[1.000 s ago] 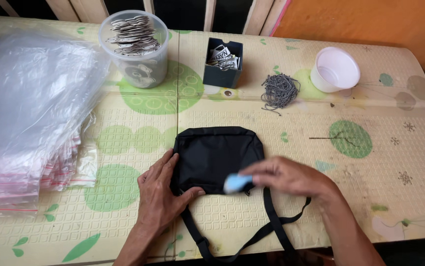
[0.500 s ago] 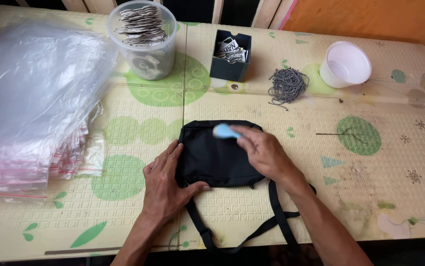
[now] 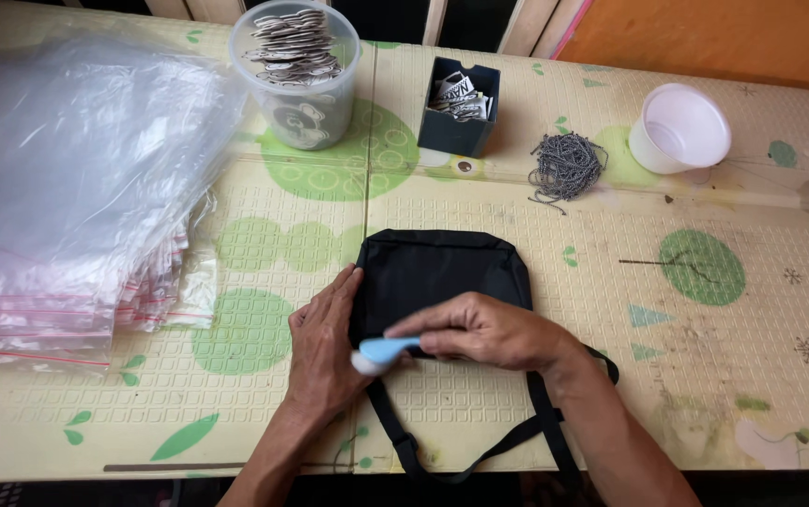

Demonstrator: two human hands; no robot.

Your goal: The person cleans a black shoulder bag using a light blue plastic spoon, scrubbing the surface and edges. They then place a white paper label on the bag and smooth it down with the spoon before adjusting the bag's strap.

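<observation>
The black bag [image 3: 442,272] lies flat mid-table [image 3: 536,235], the left hand [image 3: 325,352] pressing open-palmed on its left edge while the right hand [image 3: 484,330] grips a light-blue tool [image 3: 381,354] at its lower-left corner.

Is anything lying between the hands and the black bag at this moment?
Nothing visible does. The left hand rests flat against the left edge of the black bag, and the right hand lies on the bag, holding a small light-blue tool at its lower left corner.
</observation>
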